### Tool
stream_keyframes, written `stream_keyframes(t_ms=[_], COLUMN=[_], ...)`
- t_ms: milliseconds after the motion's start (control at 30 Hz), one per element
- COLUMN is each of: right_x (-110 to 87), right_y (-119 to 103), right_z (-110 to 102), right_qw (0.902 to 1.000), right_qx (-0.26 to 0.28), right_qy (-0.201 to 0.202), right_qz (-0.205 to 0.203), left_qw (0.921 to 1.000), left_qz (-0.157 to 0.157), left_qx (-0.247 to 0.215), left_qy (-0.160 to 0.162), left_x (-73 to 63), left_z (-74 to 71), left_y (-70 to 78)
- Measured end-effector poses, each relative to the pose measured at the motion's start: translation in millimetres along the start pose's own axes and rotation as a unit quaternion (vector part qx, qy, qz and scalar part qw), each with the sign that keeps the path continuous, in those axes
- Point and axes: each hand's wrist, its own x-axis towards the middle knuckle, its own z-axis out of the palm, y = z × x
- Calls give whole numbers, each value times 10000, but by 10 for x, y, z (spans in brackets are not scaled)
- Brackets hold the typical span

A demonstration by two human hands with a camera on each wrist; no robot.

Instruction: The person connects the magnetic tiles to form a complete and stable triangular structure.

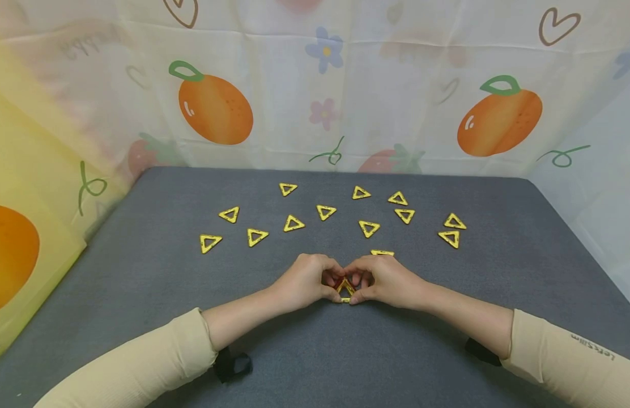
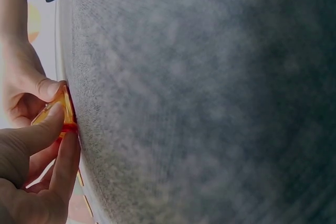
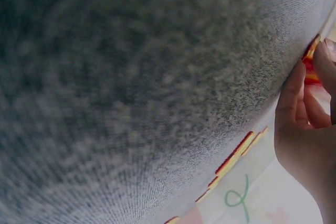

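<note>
Near the middle of the table, both hands meet around small yellow-and-red triangular magnetic tiles (image 1: 346, 300), standing tilted together in a peaked shape. My left hand (image 1: 310, 281) pinches the left side between thumb and fingers. My right hand (image 1: 391, 281) pinches the right side, its thumb low and its fingers curled behind. In the left wrist view the translucent orange tile (image 2: 68, 107) sits between both thumbs, close to the tabletop. The right wrist view shows a red-edged tile (image 3: 311, 72) at the right fingertips. The fingers hide how many tiles are held.
Several yellow triangular tiles lie scattered beyond the hands, among them one at the left (image 1: 210, 243) and one at the right (image 1: 450, 238). One tile (image 1: 382, 253) is partly hidden behind the right hand. The grey tabletop (image 1: 315, 362) ends at a fruit-printed curtain (image 1: 289, 73).
</note>
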Motion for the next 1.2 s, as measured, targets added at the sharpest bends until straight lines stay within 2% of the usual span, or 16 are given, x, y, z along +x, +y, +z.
stream_keyframes(t_ms=[200,400,533,667,767,900,1067,1200], right_x=[5,3,5,11,18,17,-4,-16], right_y=[7,24,29,25,15,-1,-6,0], right_z=[-8,-4,-4,-8,-13,-16,-23,-23], right_qw=[9999,9994,9993,9987,9980,9977,9975,9972], right_qx=[119,262,277,377,455,472,489,536], right_qy=[-96,-210,-262,-351,-412,-442,-461,-473], right_qz=[-22,-1,-2,64,149,217,225,216], left_qw=[9999,9998,9993,9995,9994,9975,9897,9814], left_qz=[11,-42,-91,-242,-347,-510,-1055,-1561], left_qx=[106,-118,-210,-112,29,75,101,275], left_qy=[-19,-160,-279,-189,39,477,965,1087], left_x=[4,7,-4,-23,-37,-78,-194,-323], left_z=[2,-12,-85,-221,-386,-700,-1170,-1501], left_y=[-7,-10,-14,-44,-86,-171,-374,-620])
